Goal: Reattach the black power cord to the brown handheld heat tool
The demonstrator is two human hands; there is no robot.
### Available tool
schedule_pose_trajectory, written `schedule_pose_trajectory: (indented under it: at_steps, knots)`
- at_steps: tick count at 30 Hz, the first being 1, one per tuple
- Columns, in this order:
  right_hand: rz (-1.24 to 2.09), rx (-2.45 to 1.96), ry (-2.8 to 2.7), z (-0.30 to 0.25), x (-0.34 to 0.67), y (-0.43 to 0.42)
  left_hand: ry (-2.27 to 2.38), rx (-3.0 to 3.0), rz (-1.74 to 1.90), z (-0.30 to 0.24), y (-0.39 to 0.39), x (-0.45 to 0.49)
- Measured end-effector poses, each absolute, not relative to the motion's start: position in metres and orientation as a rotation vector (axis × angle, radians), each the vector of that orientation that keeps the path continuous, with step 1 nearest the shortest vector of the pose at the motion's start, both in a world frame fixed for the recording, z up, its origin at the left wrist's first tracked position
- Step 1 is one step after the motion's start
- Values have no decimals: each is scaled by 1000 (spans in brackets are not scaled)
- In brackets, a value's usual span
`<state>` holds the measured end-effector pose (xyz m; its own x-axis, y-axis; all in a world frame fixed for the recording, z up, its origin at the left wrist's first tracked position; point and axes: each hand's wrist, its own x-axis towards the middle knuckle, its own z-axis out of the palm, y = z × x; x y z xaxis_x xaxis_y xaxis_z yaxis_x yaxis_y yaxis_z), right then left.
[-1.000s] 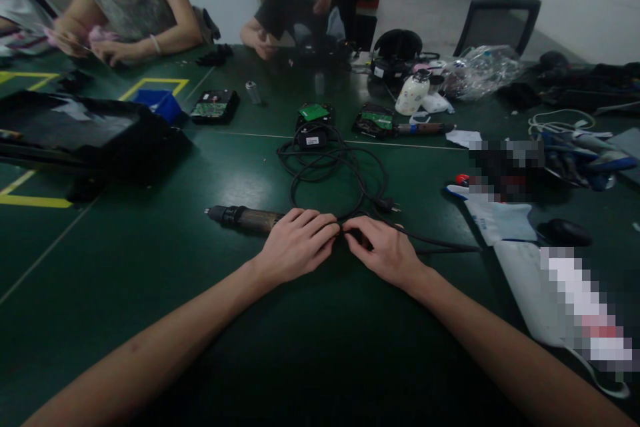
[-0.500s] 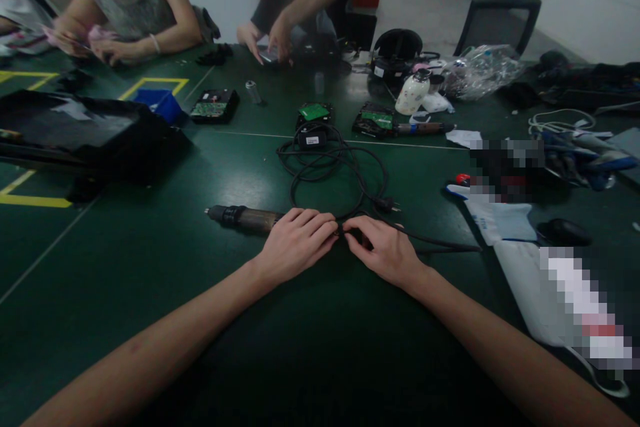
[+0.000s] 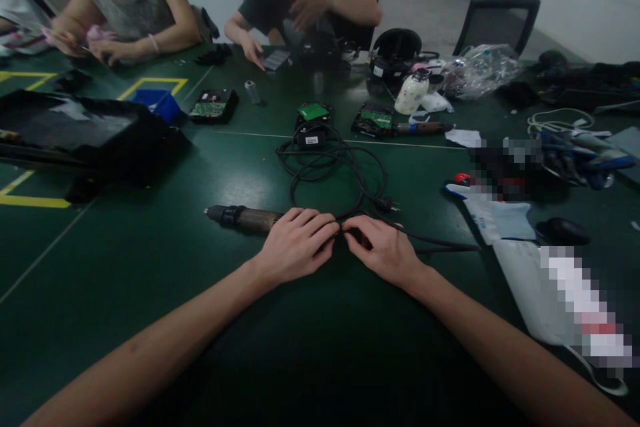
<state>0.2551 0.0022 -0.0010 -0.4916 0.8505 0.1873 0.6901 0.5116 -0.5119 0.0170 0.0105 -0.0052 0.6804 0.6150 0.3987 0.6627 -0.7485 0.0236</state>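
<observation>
On the green table lies an electric screwdriver [image 3: 249,218], its bit pointing left. My left hand [image 3: 301,241] is closed over its rear end, so that part is hidden. Fingertip to fingertip with it, my right hand [image 3: 384,248] pinches a black cord [image 3: 440,241] close to the screwdriver's tail. The join between cord and screwdriver is covered by my fingers. Behind my hands the cord lies in loose loops, with a power adapter [image 3: 311,139] at the far side and a two-pin plug [image 3: 387,205] just beyond my right hand.
Circuit-board units [image 3: 315,112] and a second electric screwdriver [image 3: 425,127] lie farther back. A black tray [image 3: 65,127] and blue bin [image 3: 157,104] stand left. Gloves [image 3: 500,220] and a computer mouse [image 3: 565,231] are at the right. Two co-workers sit across the table.
My hands have hardly moved. Across the table, one co-worker has raised a hand off a flat dark device, while their other hand stays beside it.
</observation>
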Motion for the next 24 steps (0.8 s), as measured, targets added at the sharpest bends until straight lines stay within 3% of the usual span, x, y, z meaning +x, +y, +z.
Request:
schedule_pose_trajectory:
  at_steps: [24]
  knots:
    - [515,-1250,-2332,-2,255,3,-1037,-2753,-579,-8,12,15]
